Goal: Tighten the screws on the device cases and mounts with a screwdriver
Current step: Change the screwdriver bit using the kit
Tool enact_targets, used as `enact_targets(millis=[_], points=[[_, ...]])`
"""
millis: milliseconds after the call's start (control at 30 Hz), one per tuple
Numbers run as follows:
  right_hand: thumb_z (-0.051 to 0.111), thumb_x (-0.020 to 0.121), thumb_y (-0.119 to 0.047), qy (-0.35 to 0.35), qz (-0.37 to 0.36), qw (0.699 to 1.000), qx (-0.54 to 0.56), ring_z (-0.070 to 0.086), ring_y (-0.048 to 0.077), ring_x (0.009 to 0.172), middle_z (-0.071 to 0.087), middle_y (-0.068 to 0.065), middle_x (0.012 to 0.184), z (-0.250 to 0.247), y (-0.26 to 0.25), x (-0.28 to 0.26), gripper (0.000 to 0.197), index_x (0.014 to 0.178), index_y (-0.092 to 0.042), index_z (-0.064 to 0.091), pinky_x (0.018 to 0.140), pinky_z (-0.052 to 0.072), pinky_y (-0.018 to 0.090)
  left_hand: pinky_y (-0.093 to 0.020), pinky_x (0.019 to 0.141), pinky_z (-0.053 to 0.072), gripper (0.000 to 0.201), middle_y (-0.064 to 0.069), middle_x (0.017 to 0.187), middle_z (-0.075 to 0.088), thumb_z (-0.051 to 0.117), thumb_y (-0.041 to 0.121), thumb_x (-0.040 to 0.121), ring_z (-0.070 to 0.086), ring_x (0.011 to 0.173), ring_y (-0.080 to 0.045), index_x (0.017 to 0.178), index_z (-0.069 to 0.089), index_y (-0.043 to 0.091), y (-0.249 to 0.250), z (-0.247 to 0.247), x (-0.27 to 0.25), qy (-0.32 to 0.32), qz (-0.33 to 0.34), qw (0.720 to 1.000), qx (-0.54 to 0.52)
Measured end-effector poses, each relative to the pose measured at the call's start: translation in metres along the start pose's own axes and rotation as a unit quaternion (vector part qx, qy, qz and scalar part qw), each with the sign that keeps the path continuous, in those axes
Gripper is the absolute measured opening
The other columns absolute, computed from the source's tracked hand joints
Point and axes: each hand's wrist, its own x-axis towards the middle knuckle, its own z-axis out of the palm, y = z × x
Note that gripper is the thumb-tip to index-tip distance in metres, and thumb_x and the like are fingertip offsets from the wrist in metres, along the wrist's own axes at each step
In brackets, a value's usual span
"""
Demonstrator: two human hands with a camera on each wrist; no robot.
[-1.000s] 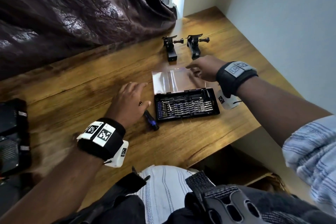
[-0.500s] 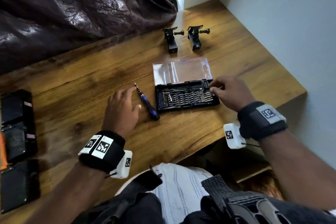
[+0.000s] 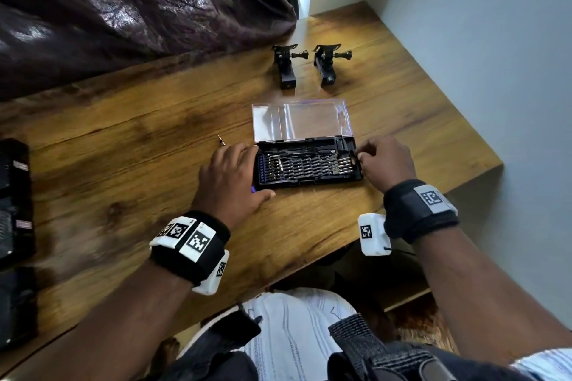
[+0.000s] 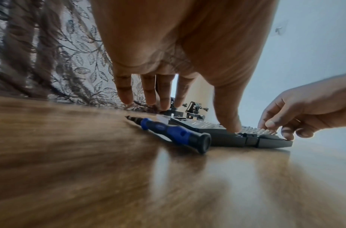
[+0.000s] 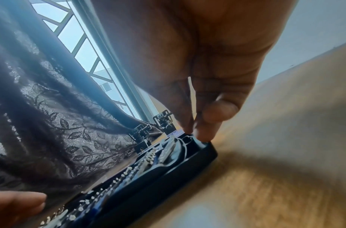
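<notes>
Soft window daylight, blurred wrist views.

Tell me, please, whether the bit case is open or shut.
Open: the bit case has its clear lid folded back flat on the table, bits exposed.

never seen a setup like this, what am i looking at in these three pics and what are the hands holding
No machine here: a person wears cameras, one on the head and one on each wrist. The head view looks down on a wooden table; the other two look along each hand from close above the wood.

On the table lie an open bit case with a clear lid, a blue screwdriver beside it, and two black mounts further back. Dark device cases sit at the left edge.

The left hand hovers over the screwdriver with straight fingers, thumb on the case, gripping nothing. The right hand has its fingertips at the case's right end; whether they pinch a bit is unclear.
</notes>
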Motion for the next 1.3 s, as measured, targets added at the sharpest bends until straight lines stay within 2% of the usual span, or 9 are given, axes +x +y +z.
enact_targets(millis=[267,533,700,800,867,933,1100,1200,1300], points=[[0.067,0.090,-0.021,-0.010,0.010,1.000,-0.013,0.068,0.029,0.099,0.076,0.009,0.100,0.010,-0.007,-0.007,0.014,0.098,-0.017,0.077,0.084,0.051,0.031,-0.060,0.122,0.014,0.105,0.005,0.168,0.025,0.075,0.061,0.083,0.019,0.156,-0.019,0.164,0.017,0.027,0.011,0.007,0.013,-0.027,0.027,0.998,0.043],[0.067,0.090,-0.019,-0.005,0.036,0.999,-0.025,0.067,0.030,0.098,0.076,0.010,0.097,0.011,-0.022,-0.010,0.012,0.093,-0.016,0.078,0.081,0.049,0.030,-0.065,0.121,0.012,0.111,0.004,0.162,0.031,0.081,0.052,0.082,0.034,0.150,-0.018,0.165,0.012,0.025,0.012,0.007,0.023,-0.028,0.027,0.999,0.026],[0.073,0.086,-0.024,-0.019,0.076,0.997,0.004,0.070,0.023,0.086,0.074,0.002,0.078,0.012,-0.027,-0.008,0.018,0.070,-0.020,0.065,0.082,0.056,0.034,-0.065,0.122,0.012,0.116,0.004,0.159,0.032,0.083,0.054,0.078,0.033,0.149,-0.021,0.165,0.011,0.027,0.008,0.003,0.027,-0.041,0.035,0.998,0.017],[0.072,0.089,-0.024,-0.037,0.104,0.993,0.039,0.072,0.014,0.061,0.072,-0.001,0.061,0.010,-0.029,-0.004,0.018,0.072,-0.017,0.068,0.067,0.058,0.026,-0.065,0.122,0.012,0.118,0.005,0.160,0.031,0.083,0.055,0.077,0.031,0.149,-0.021,0.165,0.009,0.028,0.007,0.002,0.029,-0.048,0.036,0.998,0.019],[0.072,0.092,-0.020,-0.057,0.115,0.989,0.071,0.068,0.010,0.048,0.071,0.001,0.060,0.007,-0.030,-0.004,0.018,0.075,-0.015,0.070,0.049,0.051,0.017,-0.065,0.121,0.012,0.119,0.006,0.160,0.031,0.083,0.057,0.076,0.030,0.150,-0.020,0.165,0.009,0.029,0.006,0.003,0.030,-0.050,0.035,0.998,0.025],[0.071,0.093,-0.016,-0.058,0.124,0.987,0.089,0.066,0.009,0.044,0.071,0.001,0.061,0.001,-0.029,-0.004,0.020,0.073,-0.015,0.069,0.042,0.046,0.014,-0.065,0.121,0.013,0.120,0.007,0.160,0.030,0.083,0.059,0.075,0.029,0.150,-0.020,0.164,0.008,0.030,0.005,0.003,0.030,-0.049,0.034,0.998,0.028],[0.071,0.093,-0.012,-0.043,0.118,0.985,0.118,0.071,0.017,0.055,0.073,0.007,0.068,-0.023,-0.024,-0.008,0.020,0.074,-0.015,0.067,0.061,0.063,0.031,-0.065,0.122,0.011,0.120,0.007,0.162,0.028,0.080,0.063,0.076,0.026,0.152,-0.020,0.164,0.006,0.031,0.003,0.002,0.030,-0.052,0.044,0.997,0.025],[0.073,0.090,-0.016,-0.023,0.037,0.995,0.090,0.070,0.020,0.057,0.072,0.002,0.066,-0.031,-0.029,-0.011,0.016,0.075,-0.018,0.068,0.067,0.063,0.040,-0.062,0.122,0.007,0.113,0.004,0.165,0.025,0.071,0.070,0.081,0.017,0.156,-0.021,0.164,0.006,0.031,0.001,-0.006,0.028,-0.061,0.049,0.997,0.004],[0.076,0.085,-0.021,-0.040,-0.060,0.994,0.080,0.069,0.021,0.070,0.071,-0.004,0.073,-0.026,-0.057,-0.021,0.010,0.077,-0.021,0.070,0.073,0.059,0.046,-0.058,0.123,0.011,0.092,0.005,0.165,0.029,0.070,0.059,0.089,0.017,0.157,-0.019,0.162,0.021,0.033,-0.012,-0.018,0.018,-0.027,0.025,0.998,-0.054]])
